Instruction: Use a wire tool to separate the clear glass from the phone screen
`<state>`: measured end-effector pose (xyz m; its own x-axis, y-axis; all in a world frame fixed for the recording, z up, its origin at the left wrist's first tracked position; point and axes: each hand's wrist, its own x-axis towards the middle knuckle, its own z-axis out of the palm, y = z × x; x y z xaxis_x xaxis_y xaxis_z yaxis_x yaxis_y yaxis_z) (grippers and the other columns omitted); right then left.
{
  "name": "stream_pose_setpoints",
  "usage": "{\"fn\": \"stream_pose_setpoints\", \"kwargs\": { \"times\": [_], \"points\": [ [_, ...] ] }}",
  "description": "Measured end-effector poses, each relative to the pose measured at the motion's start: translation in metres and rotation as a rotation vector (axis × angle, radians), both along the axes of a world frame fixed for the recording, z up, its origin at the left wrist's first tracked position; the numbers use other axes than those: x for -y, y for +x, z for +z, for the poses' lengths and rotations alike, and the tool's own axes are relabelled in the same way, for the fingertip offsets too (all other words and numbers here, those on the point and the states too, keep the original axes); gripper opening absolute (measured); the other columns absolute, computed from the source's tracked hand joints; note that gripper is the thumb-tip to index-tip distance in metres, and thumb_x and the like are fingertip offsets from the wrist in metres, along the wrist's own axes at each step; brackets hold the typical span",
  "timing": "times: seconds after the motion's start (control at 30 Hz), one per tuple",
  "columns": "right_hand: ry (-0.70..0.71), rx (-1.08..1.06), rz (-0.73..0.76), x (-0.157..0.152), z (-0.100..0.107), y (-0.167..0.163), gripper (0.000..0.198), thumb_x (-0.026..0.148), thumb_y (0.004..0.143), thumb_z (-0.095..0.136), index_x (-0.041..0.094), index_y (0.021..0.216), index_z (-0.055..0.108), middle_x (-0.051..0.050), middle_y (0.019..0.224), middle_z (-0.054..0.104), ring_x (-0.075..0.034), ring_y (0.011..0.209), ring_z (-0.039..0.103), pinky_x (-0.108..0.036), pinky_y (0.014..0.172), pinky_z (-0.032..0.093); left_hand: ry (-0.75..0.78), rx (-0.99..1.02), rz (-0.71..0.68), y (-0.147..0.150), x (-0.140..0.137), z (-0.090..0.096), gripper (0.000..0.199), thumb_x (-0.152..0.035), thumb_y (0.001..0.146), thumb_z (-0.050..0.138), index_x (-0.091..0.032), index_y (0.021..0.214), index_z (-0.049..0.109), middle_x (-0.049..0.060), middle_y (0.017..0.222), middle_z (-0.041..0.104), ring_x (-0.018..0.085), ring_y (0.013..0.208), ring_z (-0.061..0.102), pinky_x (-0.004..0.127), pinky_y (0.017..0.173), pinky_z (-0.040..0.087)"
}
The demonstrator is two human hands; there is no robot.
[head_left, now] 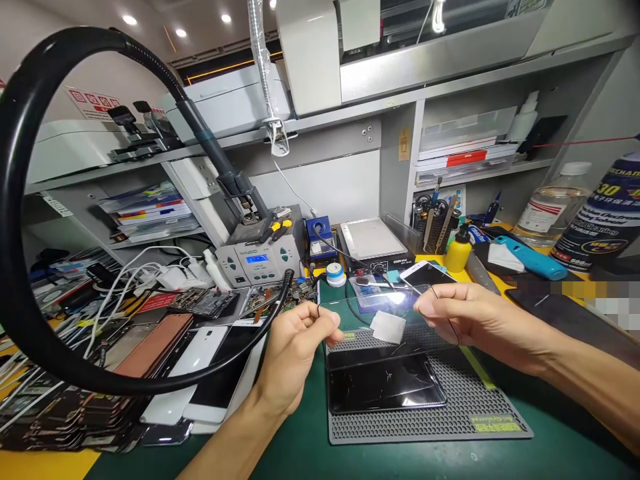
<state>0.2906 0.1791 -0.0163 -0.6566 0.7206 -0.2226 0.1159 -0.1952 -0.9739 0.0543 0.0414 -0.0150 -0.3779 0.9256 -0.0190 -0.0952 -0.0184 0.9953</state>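
Between my two hands, a clear thin sheet with dark ends, which looks like a phone screen protector (395, 300), is held up and catches a bright glare. My left hand (303, 337) pinches its left end with thumb and fingers. At the opposite end, the fingertips of my right hand (463, 310) are closed on it. Below the sheet, a black phone (385, 387) lies face up on a grey perforated mat (425, 430), with light marks on its glass. A white wipe (389, 327) rests near the phone's far edge, seen partly through the sheet.
A black flexible-arm ring (15, 200) loops over the left side. Stacked phones (150, 347) and cables crowd the left. Behind stand a soldering station (260, 257) and a flat heating plate (373, 240). Right are a yellow bottle (458, 250), a clear jug (553, 203) and a spray can (603, 213).
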Motion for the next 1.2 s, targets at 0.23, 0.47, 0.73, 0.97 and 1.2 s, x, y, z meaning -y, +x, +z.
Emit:
{"fn": "stream_pose_setpoints", "kwargs": {
  "times": [0.23,0.47,0.73,0.97,1.2],
  "points": [
    [0.017,0.020,-0.008,-0.0004,-0.0024,-0.0030,0.037,0.047,0.074,0.083,0.017,0.069,0.062,0.003,0.061,0.046,-0.008,0.052,0.029,-0.030,0.052,0.013,0.025,-0.068,0.036,0.0011,-0.0009,-0.0026,0.022,-0.032,0.080,0.077,-0.018,0.069,0.064,0.000,0.067,0.068,0.014,0.069,0.059,0.027,0.069,0.045],
    [0.048,0.020,-0.035,0.0017,-0.0016,-0.0028,0.033,0.044,0.074,0.084,0.016,0.071,0.067,0.002,0.062,0.049,-0.009,0.054,0.031,-0.029,0.052,0.014,0.051,-0.144,0.060,-0.0003,0.0000,-0.0054,0.024,-0.031,0.083,0.076,-0.019,0.068,0.062,-0.002,0.070,0.066,0.014,0.070,0.063,0.026,0.071,0.047],
    [-0.039,-0.006,-0.011,0.0016,0.0031,-0.0022,0.035,0.045,0.071,0.085,0.016,0.072,0.067,0.001,0.066,0.052,-0.008,0.054,0.033,-0.027,0.050,0.018,0.050,-0.063,-0.007,0.0000,0.0007,0.0019,0.021,-0.034,0.080,0.077,-0.018,0.072,0.065,0.001,0.069,0.067,0.014,0.070,0.058,0.027,0.072,0.046],
    [-0.049,-0.029,-0.016,-0.0005,0.0005,-0.0025,0.037,0.046,0.073,0.086,0.016,0.075,0.065,0.002,0.069,0.051,-0.007,0.055,0.031,-0.025,0.050,0.020,-0.011,-0.047,-0.069,-0.0010,0.0001,0.0024,0.024,-0.038,0.082,0.075,-0.017,0.074,0.068,0.003,0.071,0.069,0.017,0.074,0.060,0.030,0.078,0.046],
    [0.033,0.012,0.044,0.0000,0.0002,-0.0012,0.030,0.041,0.069,0.085,0.016,0.068,0.068,-0.001,0.069,0.060,-0.008,0.053,0.042,-0.025,0.049,0.026,-0.024,-0.112,-0.073,-0.0032,0.0014,0.0002,0.023,-0.035,0.080,0.078,-0.017,0.068,0.068,0.001,0.068,0.066,0.015,0.071,0.056,0.028,0.073,0.041]
  ]
}}
